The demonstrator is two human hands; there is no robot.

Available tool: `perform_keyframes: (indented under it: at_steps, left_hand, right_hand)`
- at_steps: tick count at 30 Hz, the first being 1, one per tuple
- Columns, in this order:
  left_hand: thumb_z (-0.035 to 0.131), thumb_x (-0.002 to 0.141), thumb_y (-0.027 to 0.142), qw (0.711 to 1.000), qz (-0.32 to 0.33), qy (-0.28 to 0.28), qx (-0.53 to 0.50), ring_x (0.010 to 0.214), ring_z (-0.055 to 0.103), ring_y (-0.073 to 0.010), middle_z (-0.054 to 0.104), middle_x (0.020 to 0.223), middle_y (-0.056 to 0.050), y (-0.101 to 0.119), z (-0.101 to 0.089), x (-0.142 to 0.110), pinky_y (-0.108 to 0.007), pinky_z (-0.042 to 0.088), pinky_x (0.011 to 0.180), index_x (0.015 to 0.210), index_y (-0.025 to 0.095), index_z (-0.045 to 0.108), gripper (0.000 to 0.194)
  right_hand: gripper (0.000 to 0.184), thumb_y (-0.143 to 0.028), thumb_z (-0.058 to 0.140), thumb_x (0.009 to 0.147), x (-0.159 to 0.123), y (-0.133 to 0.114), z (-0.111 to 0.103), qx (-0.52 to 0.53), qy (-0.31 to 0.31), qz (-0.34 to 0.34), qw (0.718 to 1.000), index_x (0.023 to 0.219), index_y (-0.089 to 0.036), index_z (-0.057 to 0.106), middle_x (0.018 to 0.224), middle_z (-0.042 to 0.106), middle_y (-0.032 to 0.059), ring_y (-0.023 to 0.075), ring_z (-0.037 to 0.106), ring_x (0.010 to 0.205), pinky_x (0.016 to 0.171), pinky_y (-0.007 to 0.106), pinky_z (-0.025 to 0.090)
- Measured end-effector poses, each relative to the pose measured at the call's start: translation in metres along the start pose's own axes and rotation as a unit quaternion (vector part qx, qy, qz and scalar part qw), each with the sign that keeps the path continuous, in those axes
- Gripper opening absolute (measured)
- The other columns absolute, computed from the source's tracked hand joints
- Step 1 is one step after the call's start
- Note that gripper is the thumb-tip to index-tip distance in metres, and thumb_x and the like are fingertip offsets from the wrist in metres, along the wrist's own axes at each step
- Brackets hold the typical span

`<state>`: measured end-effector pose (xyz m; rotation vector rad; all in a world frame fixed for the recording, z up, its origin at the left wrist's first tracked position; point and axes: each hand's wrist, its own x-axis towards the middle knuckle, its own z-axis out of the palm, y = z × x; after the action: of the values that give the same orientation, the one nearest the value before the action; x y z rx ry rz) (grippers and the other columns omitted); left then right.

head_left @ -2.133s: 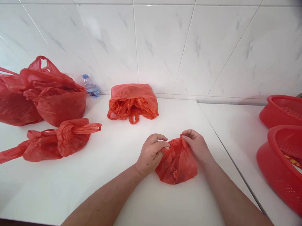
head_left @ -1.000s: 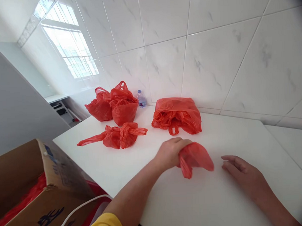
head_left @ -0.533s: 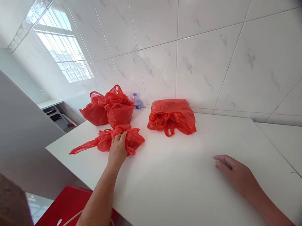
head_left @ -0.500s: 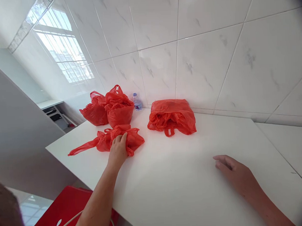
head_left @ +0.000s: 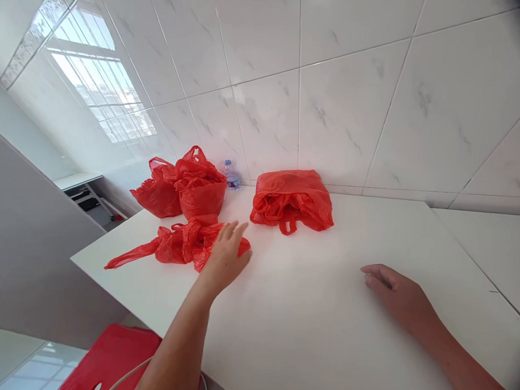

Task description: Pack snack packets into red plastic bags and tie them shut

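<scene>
My left hand [head_left: 227, 258] is over the right end of a crumpled red plastic bag [head_left: 173, 249], fingers spread and holding nothing. It hides part of the bag; whether it still touches it I cannot tell. A twisted tail of the bag stretches out to the left. Farther right, against the tiled wall, another red plastic bag [head_left: 292, 188] lies on its side, its mouth and a handle loop facing me. My right hand [head_left: 400, 295] is low over the right part of the white table [head_left: 308, 313], fingers loosely curled and thumb apart from them, with nothing visible inside.
Two full-looking red plastic bags [head_left: 202, 194] stand at the back left. Beside them is a small clear bottle [head_left: 232, 176] with a blue cap. A red stool [head_left: 116, 351] with a pale cable across it is below the table's front left edge. The tiled wall [head_left: 265, 126] bounds the back.
My left hand has let go of the crumpled bag, moved right and spread its fingers. The right hand keeps its pose. The view has shifted slightly.
</scene>
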<state>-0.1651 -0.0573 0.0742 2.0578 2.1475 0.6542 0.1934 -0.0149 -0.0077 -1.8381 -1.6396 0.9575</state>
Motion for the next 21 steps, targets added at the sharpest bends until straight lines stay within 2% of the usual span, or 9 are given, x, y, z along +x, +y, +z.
perform_keyframes:
  at_steps: [3,6,9,11,13,15,18,21]
  left_hand:
    - [0.052,0.082,0.032,0.987,0.097,-0.084,-0.097,0.138,0.026,-0.0247,0.024,0.151,-0.003,0.019,0.028,0.019,-0.04,0.034,0.108,0.142,0.033,0.028,0.064]
    - [0.056,0.082,0.034,0.969,0.15,-0.141,-0.138,0.138,0.027,-0.0271,0.023,0.152,-0.005,0.035,0.066,0.042,-0.042,0.038,0.105,0.142,0.032,0.028,0.067]
    - [0.062,0.079,0.034,0.983,0.121,-0.095,-0.103,0.139,0.021,-0.0341,0.024,0.151,-0.014,0.05,0.103,0.063,-0.052,0.034,0.104,0.141,0.026,0.034,0.069]
    - [0.063,0.077,0.036,0.991,0.105,-0.047,-0.064,0.135,0.028,-0.0371,0.034,0.146,-0.017,0.056,0.12,0.072,-0.058,0.033,0.102,0.133,0.022,0.044,0.061]
    - [0.06,0.08,0.033,0.991,0.126,-0.022,-0.046,0.125,0.042,-0.0337,0.05,0.134,-0.014,0.06,0.13,0.074,-0.055,0.037,0.099,0.122,0.021,0.055,0.044]
    - [0.052,0.084,0.023,0.985,0.161,-0.022,-0.051,0.112,0.054,-0.0249,0.062,0.119,-0.007,0.062,0.134,0.07,-0.045,0.042,0.097,0.111,0.022,0.061,0.029]
    - [0.045,0.086,0.013,0.967,0.241,-0.019,-0.077,0.098,0.06,-0.0169,0.068,0.106,-0.003,0.07,0.135,0.054,-0.033,0.045,0.091,0.108,0.022,0.063,0.03]
    - [0.046,0.085,0.014,0.927,0.36,-0.016,-0.101,0.094,0.061,-0.0177,0.068,0.104,-0.005,0.086,0.137,0.034,-0.033,0.047,0.086,0.113,0.02,0.059,0.032]
  right_hand:
    - [0.031,-0.05,0.046,0.08,-0.001,-0.002,-0.001,0.005,-0.002,0.003,1.0,0.103,-0.035,0.059,0.101,0.065,-0.0045,0.0178,0.06,0.088,0.07,0.029,0.049]
    - [0.033,-0.051,0.046,0.08,-0.002,-0.002,-0.002,0.011,-0.003,-0.009,1.0,0.103,-0.033,0.06,0.102,0.065,-0.003,0.0191,0.06,0.09,0.072,0.031,0.049]
    - [0.035,-0.051,0.047,0.078,0.0,0.001,-0.004,0.012,-0.003,-0.02,1.0,0.104,-0.031,0.061,0.105,0.065,-0.0006,0.022,0.06,0.094,0.072,0.033,0.05]
    - [0.037,-0.051,0.05,0.075,0.003,0.003,-0.004,0.009,-0.001,-0.023,1.0,0.102,-0.03,0.063,0.105,0.066,0.0005,0.0236,0.061,0.094,0.071,0.033,0.05]
    - [0.037,-0.051,0.052,0.073,0.006,0.005,-0.004,0.007,0.003,-0.025,1.0,0.101,-0.03,0.065,0.104,0.066,0.0009,0.0244,0.061,0.094,0.07,0.033,0.051]
    - [0.038,-0.051,0.052,0.072,0.007,0.005,-0.003,0.008,0.007,-0.025,1.0,0.101,-0.03,0.065,0.104,0.067,0.0003,0.024,0.061,0.094,0.069,0.032,0.05]
    - [0.037,-0.053,0.05,0.074,0.004,0.001,-0.001,0.014,0.01,-0.031,0.999,0.101,-0.031,0.064,0.1,0.067,-0.0016,0.0212,0.061,0.089,0.066,0.029,0.049]
    - [0.041,-0.056,0.048,0.076,-0.004,-0.009,0.002,0.028,0.018,-0.044,0.998,0.105,-0.029,0.061,0.088,0.068,-0.0015,0.0197,0.061,0.08,0.065,0.029,0.048]
